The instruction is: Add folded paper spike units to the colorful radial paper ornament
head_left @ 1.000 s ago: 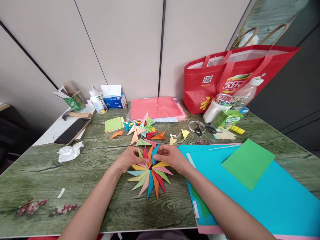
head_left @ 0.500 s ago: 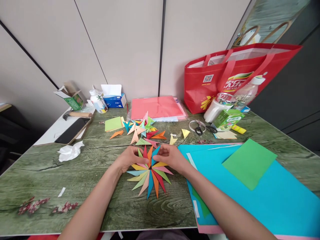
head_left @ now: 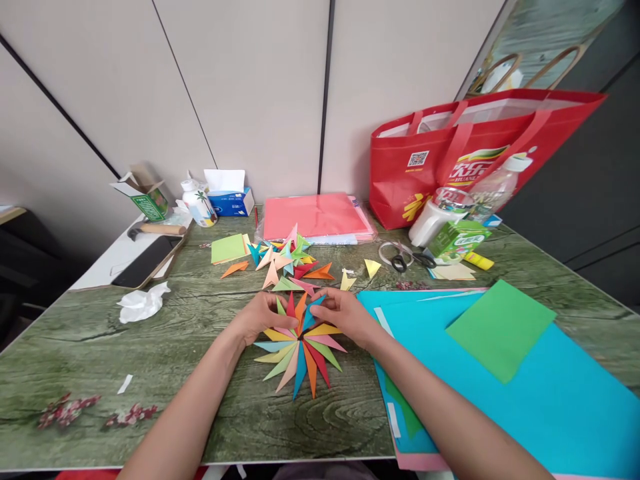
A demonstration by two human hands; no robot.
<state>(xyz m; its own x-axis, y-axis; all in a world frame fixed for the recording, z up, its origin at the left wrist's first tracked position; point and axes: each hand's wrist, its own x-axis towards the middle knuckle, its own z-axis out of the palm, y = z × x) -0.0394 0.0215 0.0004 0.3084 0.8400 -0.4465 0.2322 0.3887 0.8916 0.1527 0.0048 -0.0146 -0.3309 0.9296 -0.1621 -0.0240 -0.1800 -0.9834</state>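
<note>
A many-coloured paper star [head_left: 300, 353] made of folded points lies on the green wood-pattern table [head_left: 200, 413] in front of me. My left hand [head_left: 260, 315] grips its upper left points with curled fingers. My right hand [head_left: 341, 312] pinches the upper right side, at a blue point that stands up. Just beyond the hands lies a heap of loose folded paper points [head_left: 290, 263] in several colours.
Large blue paper sheets [head_left: 525, 407] with a green square [head_left: 500, 328] lie at the right. At the back are a red paper stack [head_left: 315, 215], scissors [head_left: 410, 259], a red bag [head_left: 465, 153], a tissue box [head_left: 231, 199], a phone [head_left: 145, 261] and crumpled tissue [head_left: 140, 303].
The hands have hardly moved on the star; the right fingers have shifted slightly on the blue point. The view has drifted a little.
</note>
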